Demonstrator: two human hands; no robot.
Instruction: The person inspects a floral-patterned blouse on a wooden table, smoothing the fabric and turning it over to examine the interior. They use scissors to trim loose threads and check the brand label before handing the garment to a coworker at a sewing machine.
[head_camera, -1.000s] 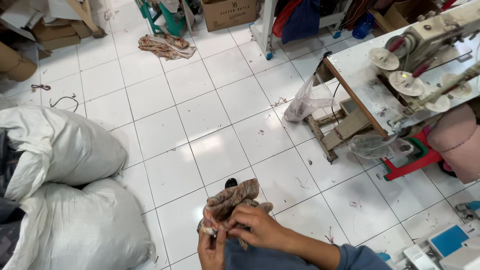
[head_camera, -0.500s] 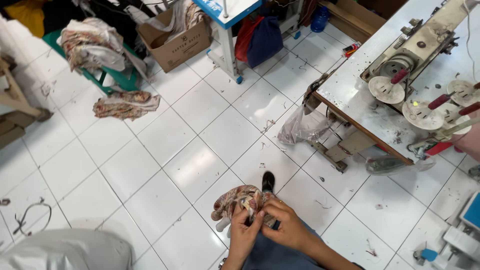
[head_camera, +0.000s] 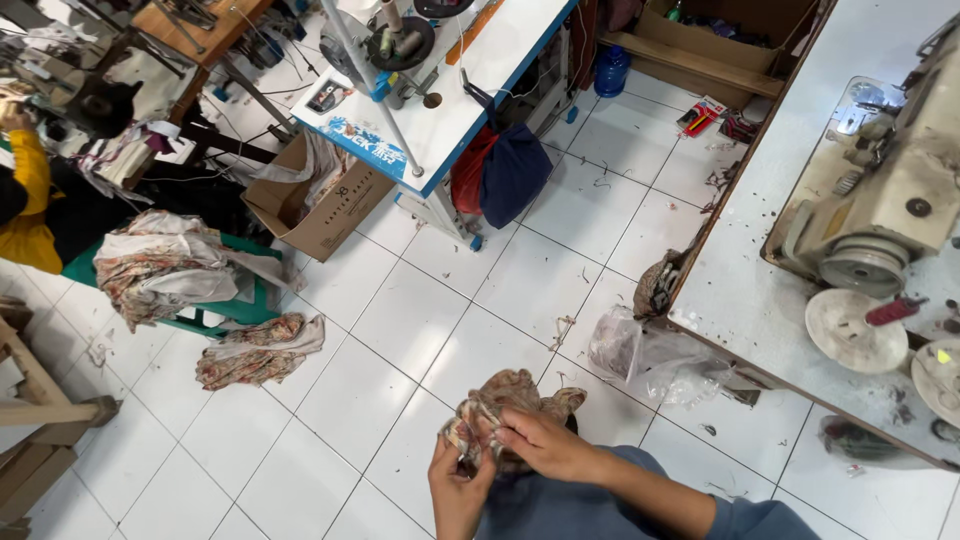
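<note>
Left hand (head_camera: 458, 492) and right hand (head_camera: 535, 445) both pinch patterned cloth (head_camera: 505, 395); cardboard box (head_camera: 322, 215) holds fabric.

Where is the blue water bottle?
In the head view, the blue water bottle stands on the white tiled floor near the top middle, beside the wooden crate and right of the dark blue bag hanging under the white table.

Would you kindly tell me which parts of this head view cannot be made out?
- Patterned cloth: its near part is hidden under both hands; its shape cannot be told.
- Left hand: the wrist is cut off by the bottom edge.
- Right hand: its fingertips are buried in the cloth.
- Sewing machine: cut off by the right edge.
- Cardboard box: its inside is hidden by draped fabric.
</note>
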